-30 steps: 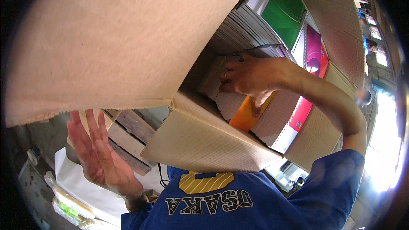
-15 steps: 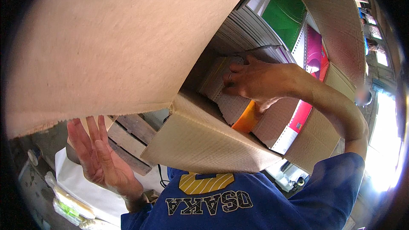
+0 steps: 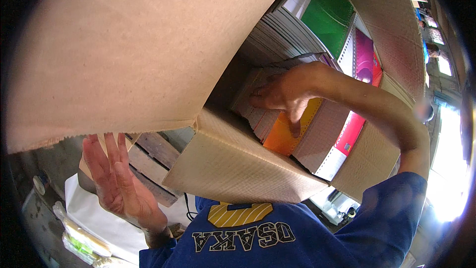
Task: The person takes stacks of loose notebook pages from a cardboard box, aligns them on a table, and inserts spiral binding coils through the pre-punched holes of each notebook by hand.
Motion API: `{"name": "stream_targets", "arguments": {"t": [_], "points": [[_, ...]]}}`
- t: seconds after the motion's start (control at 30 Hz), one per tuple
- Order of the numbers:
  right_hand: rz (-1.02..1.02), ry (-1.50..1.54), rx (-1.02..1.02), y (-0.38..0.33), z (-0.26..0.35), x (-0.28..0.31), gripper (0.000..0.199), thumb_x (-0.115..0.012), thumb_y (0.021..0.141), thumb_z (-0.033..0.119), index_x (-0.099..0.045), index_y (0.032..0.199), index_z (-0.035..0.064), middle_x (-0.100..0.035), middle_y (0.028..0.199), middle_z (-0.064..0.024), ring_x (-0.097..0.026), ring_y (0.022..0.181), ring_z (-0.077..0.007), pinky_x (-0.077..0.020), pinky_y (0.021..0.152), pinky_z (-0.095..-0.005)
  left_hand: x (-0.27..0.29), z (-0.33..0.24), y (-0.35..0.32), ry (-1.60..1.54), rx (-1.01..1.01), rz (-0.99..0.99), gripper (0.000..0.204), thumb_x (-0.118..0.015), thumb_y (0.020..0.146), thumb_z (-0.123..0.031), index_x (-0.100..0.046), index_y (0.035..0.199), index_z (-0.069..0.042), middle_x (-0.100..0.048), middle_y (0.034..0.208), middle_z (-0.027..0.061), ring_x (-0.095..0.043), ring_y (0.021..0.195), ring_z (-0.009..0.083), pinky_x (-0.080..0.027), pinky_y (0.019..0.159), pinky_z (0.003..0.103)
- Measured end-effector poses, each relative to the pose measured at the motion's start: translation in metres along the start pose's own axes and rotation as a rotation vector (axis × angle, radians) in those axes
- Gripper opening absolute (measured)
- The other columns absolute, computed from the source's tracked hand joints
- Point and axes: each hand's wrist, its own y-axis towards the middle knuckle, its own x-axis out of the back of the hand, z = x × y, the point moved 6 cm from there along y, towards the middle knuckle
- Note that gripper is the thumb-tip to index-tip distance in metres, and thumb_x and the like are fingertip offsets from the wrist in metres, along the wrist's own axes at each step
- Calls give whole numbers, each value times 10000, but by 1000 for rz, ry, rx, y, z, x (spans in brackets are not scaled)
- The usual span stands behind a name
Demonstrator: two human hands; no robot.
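My right hand (image 3: pixel 285 94) reaches down into an open cardboard box (image 3: pixel 248 151). Its fingers rest spread along the edge of a stack of notebooks (image 3: pixel 263 121), and its thumb lies flat on the orange cover (image 3: pixel 282 134) of the top one; part of the stack is hidden beneath the hand. At the left, my left hand (image 3: pixel 124 183) is raised with fingers stretched out, their tips against the lower edge of a big cardboard flap (image 3: pixel 119 54). How far those fingertips extend behind the flap is hidden.
Green-covered notebooks (image 3: pixel 327 15) stand stacked at the box's far end, with purple (image 3: pixel 364 57) and red-pink ones (image 3: pixel 349 134) along its right side. Wooden slats (image 3: pixel 151 156) show below the flap. A plastic-wrapped package (image 3: pixel 79 238) lies at the lower left.
My right hand has shifted slightly up and its thumb has straightened, so more of the orange cover shows. The flap and my left hand have barely moved.
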Motion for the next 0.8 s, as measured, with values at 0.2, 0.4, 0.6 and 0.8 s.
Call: {"name": "stream_targets", "arguments": {"t": [0.2,0.4,0.6,0.8], "points": [[-160,-38,72,-7,-1,-15,779,-842,634,282,-446,1212,-58,-438,1361,-248,-441,1252,-409,-368,1074,-479,0,2,-1,-12,7,-21,603,-529,914,-72,-275,1444,64,-278,1505,246,-329,1363,422,-251,1107,616],[-175,-24,108,-12,2,-17,748,-829,650,235,-456,1226,-64,-416,1375,-271,-409,1298,-398,-339,1107,-472,1,3,-1,4,22,-44,622,-537,912,-89,-261,1445,71,-292,1503,234,-331,1362,421,-269,1103,611],[-135,-2,39,-12,1,-19,767,-828,659,229,-442,1250,-72,-385,1403,-284,-350,1351,-381,-301,1138,-469,6,6,-2,42,26,-21,630,-547,910,-100,-263,1446,68,-286,1508,230,-330,1362,422,-266,1106,609],[-137,-9,56,-13,3,-17,735,-807,663,176,-440,1249,-73,-384,1407,-281,-370,1337,-380,-318,1123,-466,4,5,-2,15,31,-43,637,-557,904,-101,-266,1444,68,-283,1507,234,-331,1362,418,-277,1104,603]]}}
